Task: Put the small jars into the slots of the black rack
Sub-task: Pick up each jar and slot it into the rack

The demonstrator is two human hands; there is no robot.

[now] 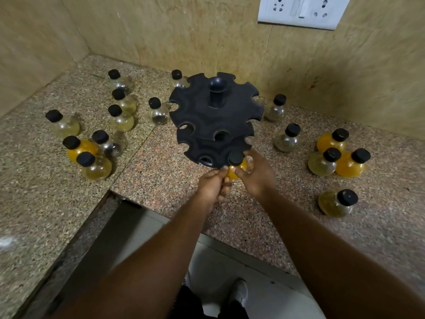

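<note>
A beige tiled wall (pixel 184 31) meets in a corner behind a speckled brown granite counter (pixel 69 203) that bends in an L around a gap of pale floor (pixel 218 261). In that gap a light shoe (pixel 239 291) shows.

Near the back of the counter stands a round black plastic rack (pixel 213 116) with two stacked tiers, open notches cut into each rim, and a knobbed centre post (pixel 217 88). High on the wall to the right sits a white switch plate (pixel 303 10) with sockets and a rocker switch; its markings are too small to read.

Loose small round glass jars with plain black screw caps stand on the counter on both sides of the rack. Nine are on the left (pixel 119 118), holding pale yellow, clear, dark or orange contents. Six are on the right (pixel 286 138), three of which huddle together, touching, with one alone nearest the counter edge (pixel 337 203).

One orange-filled jar (pixel 240 168) sits with its neck in a notch at the front of the lower tier, its cap above the rim and its round body hanging below.

The right hand (pixel 257 173) grips this jar, with the thumb on its near side and the fingers (pixel 249 158) curled round the far side. The left hand (pixel 212 180) meets it from the left, its fingers curled, with thumb and fingertips touching the jar's lower left side.
</note>
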